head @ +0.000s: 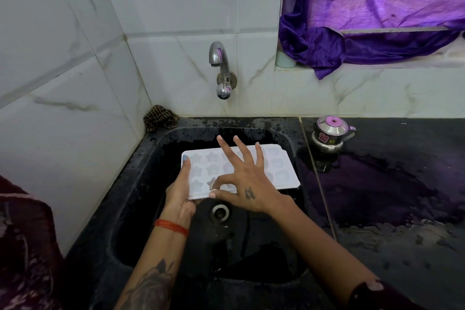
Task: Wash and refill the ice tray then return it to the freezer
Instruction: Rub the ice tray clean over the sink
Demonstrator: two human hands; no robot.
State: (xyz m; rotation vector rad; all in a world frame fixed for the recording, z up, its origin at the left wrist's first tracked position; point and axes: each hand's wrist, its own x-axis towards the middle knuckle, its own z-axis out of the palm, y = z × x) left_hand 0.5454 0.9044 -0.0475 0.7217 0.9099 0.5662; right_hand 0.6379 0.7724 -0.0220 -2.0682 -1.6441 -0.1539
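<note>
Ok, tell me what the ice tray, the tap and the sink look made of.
Ice tray: probably white plastic or silicone, matte, with moulded star-shaped cells.
Tap: metal, likely chromed or steel, shiny enough to mirror the purple curtain.
Sink: black, stone-like, perhaps granite or composite; wet gloss, pale speckling on the rim.

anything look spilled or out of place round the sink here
Yes: the black counter right of the sink is wet, with water pooled around the small steel pot. A purple curtain also droops off the window ledge. The ice tray looks intact.
</note>
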